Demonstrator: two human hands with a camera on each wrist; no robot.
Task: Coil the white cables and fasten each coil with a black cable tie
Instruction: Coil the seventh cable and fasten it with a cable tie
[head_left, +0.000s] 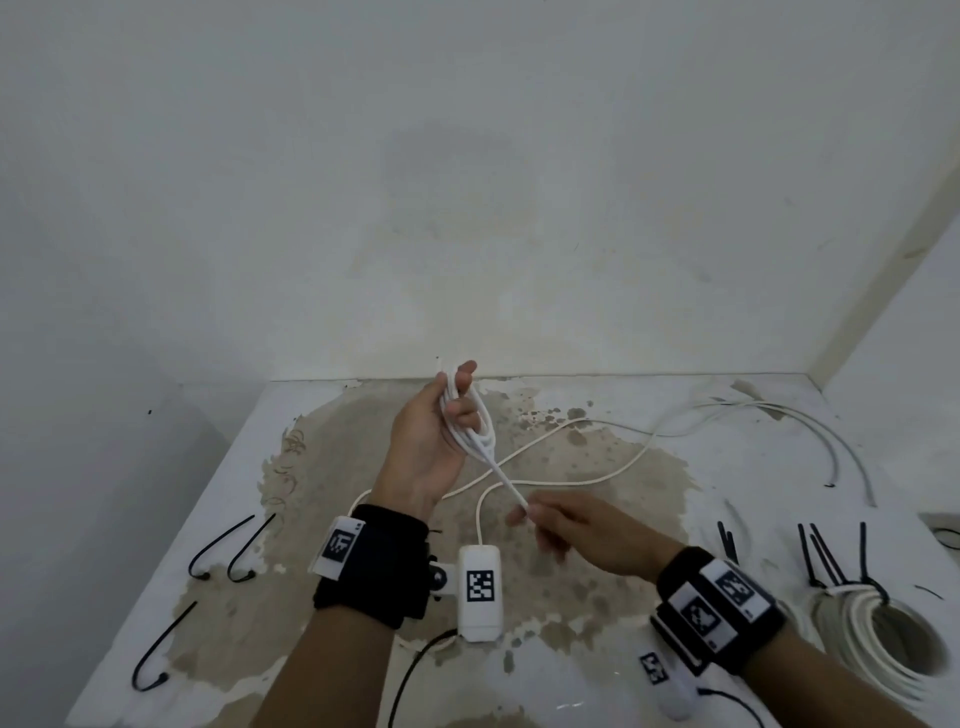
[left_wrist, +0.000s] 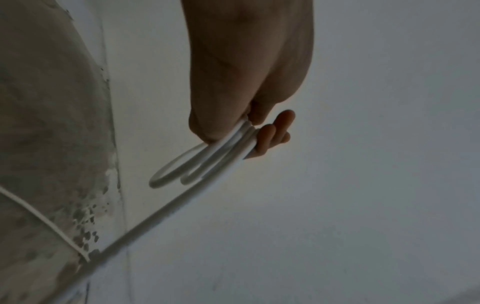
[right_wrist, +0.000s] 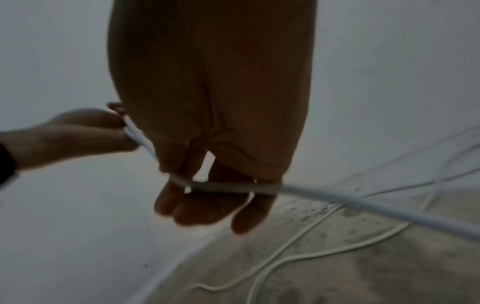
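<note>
Several cable (head_left: 498, 470) loops in left hand's (head_left: 431, 441) grip, taut run pinched in right hand (head_left: 566, 530) above table (head_left: 363, 649)

1. Left of the stained patch (head_left: 363, 519), three black cable ties (head_left: 228, 551) lie apart, with bare table between them.
2. Right of it, a tied coil (head_left: 883, 644) and loose ties (head_left: 831, 556) crowd the table.
3. Slack white cable (head_left: 571, 483) loops across the patch itself.

Bare utility or workshop corner, plain white walls (head_left: 467, 182) stained and patchy, worn white surface (head_left: 649, 530) with paint flaked off, loose cables (head_left: 779, 415) and black ties (head_left: 228, 545) strewn about
</note>
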